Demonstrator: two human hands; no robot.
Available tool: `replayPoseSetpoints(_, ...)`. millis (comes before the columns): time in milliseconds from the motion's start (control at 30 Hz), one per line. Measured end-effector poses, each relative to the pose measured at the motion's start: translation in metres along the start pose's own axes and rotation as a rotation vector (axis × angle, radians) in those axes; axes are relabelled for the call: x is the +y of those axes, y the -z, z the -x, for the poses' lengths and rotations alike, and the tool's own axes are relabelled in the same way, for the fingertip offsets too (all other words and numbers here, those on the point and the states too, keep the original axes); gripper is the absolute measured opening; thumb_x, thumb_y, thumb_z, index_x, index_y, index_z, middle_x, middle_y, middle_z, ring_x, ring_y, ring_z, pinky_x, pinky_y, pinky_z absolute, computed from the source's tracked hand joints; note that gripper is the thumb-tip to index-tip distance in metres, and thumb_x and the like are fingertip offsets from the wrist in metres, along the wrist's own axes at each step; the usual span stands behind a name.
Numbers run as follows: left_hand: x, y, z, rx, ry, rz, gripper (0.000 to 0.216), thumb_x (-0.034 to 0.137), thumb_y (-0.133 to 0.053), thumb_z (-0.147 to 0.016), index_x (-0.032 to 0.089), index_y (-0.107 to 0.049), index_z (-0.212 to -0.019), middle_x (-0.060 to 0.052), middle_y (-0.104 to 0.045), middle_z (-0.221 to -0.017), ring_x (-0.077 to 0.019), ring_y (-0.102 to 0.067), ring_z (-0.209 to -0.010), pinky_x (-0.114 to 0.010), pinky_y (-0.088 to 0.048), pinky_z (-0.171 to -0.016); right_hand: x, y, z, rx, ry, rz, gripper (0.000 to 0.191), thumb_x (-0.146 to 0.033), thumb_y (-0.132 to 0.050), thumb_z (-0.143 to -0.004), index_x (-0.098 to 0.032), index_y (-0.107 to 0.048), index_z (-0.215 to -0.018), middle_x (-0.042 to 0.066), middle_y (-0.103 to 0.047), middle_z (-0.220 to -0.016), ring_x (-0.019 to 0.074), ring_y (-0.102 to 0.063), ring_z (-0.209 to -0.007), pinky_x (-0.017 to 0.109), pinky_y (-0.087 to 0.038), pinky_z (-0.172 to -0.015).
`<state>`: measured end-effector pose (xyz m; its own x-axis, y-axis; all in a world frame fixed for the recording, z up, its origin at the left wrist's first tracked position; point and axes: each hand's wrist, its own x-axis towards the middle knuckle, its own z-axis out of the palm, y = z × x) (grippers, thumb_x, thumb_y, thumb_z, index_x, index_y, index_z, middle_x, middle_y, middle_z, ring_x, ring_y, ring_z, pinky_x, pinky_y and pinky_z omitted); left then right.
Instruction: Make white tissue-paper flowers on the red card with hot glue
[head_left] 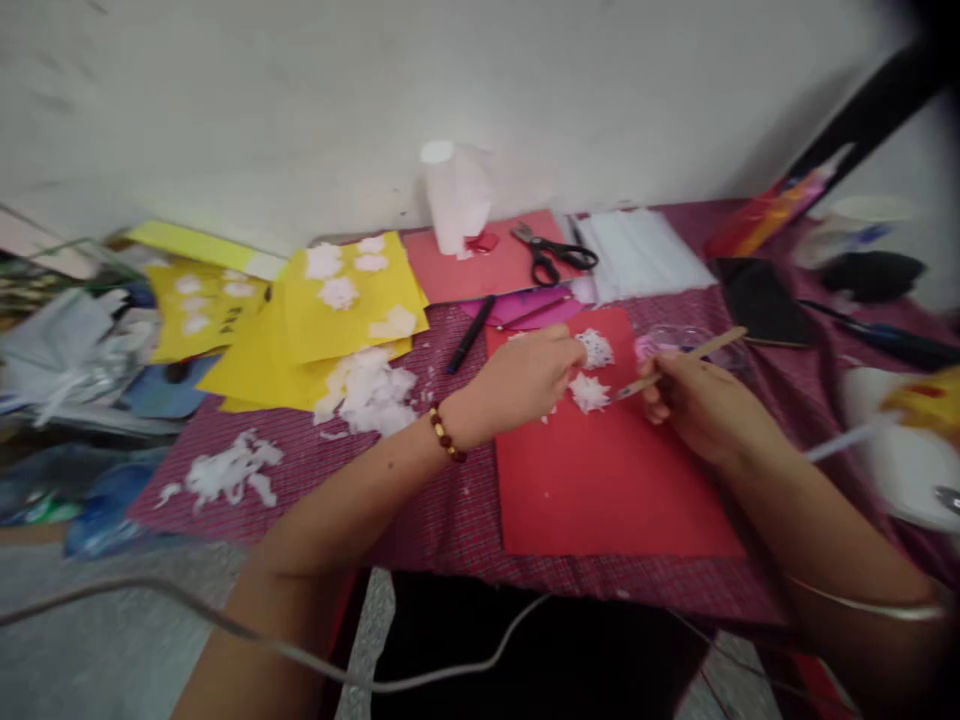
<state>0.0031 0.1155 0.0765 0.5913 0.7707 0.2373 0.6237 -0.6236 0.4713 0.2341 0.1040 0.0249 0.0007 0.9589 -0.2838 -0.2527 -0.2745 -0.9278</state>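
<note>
A sheet of red paper (600,490) lies before me on the table, with white paper flower cut-outs on its upper part. My left hand (536,380) reaches over the sheet, fingers pinched together at the left edge of the upper paper flower (598,349); what they grip, if anything, is hidden. Just below it sits a second paper flower (589,392) with a jagged edge. My right hand (694,405) holds a thin wooden stick (720,343), tilted, its lower end pointing toward this second flower.
Yellow sheets (300,330) with white cut-outs lie at left, near a heap of paper scraps (371,390). Behind are a black pen (471,335), scissors (551,255), a white roll (448,195) and a white stack (645,252). A dark flat object (761,300) lies right. A cable (420,683) crosses in front.
</note>
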Motion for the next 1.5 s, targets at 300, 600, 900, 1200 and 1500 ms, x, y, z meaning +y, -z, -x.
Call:
replayPoseSetpoints(300,-0.075,0.081,0.181,0.305,0.472,0.050,0.016,0.017,-0.059,-0.079,0.022,-0.073,-0.086,-0.005,-0.069,-0.085,-0.0197,-0.063,-0.081,-0.034,-0.048,-0.076,0.000,-0.006,0.002,0.045,-0.036,0.047,0.029,-0.020,-0.061,-0.095,-0.015,-0.071,-0.068,0.005,-0.055,-0.055,0.0075,-0.048,-0.042,0.027,-0.029,-0.043)
replayPoseSetpoints(600,-0.144,0.129,0.198,0.303,0.992,0.061,0.023,0.037,-0.067,-0.067,0.017,-0.071,-0.076,0.000,-0.063,-0.063,-0.0159,-0.051,-0.058,-0.028,-0.037,-0.058,0.002,-0.006,0.003,0.079,-0.025,0.001,0.025,-0.020,-0.063,-0.094,-0.015,-0.071,-0.070,0.005,-0.054,-0.056,0.0073,-0.047,-0.044,0.027,-0.031,-0.045)
replayPoseSetpoints(900,-0.159,0.112,0.180,0.307,1.030,0.108,0.018,0.032,-0.071,-0.054,0.020,-0.059,-0.052,0.004,-0.052,-0.048,-0.0138,-0.044,-0.052,-0.026,-0.028,-0.053,0.012,0.000,-0.004,0.040,0.056,0.073,0.019,-0.033,-0.073,-0.080,-0.016,-0.071,-0.072,0.001,-0.055,-0.053,0.0097,-0.046,-0.041,0.020,-0.035,-0.038)
replayPoseSetpoints(1200,-0.120,0.133,0.194,0.653,0.946,0.449,0.027,0.031,-0.075,-0.055,0.019,-0.053,-0.066,-0.001,-0.065,-0.068,-0.0126,-0.059,-0.063,-0.023,-0.048,-0.060,0.007,-0.011,0.005,-0.010,0.023,0.039,0.023,-0.023,-0.061,-0.090,-0.016,-0.069,-0.069,0.002,-0.055,-0.053,0.0087,-0.045,-0.039,0.021,-0.033,-0.038)
replayPoseSetpoints(1500,-0.060,0.109,0.146,0.589,0.733,0.753,0.059,0.014,-0.084,-0.056,0.018,-0.065,-0.112,0.004,-0.064,-0.065,-0.0082,-0.056,-0.053,-0.018,-0.044,-0.050,-0.002,-0.019,0.015,-0.095,0.100,-0.006,0.024,-0.020,-0.062,-0.092,-0.015,-0.068,-0.069,0.003,-0.060,-0.056,0.0065,-0.049,-0.041,0.021,-0.034,-0.041)
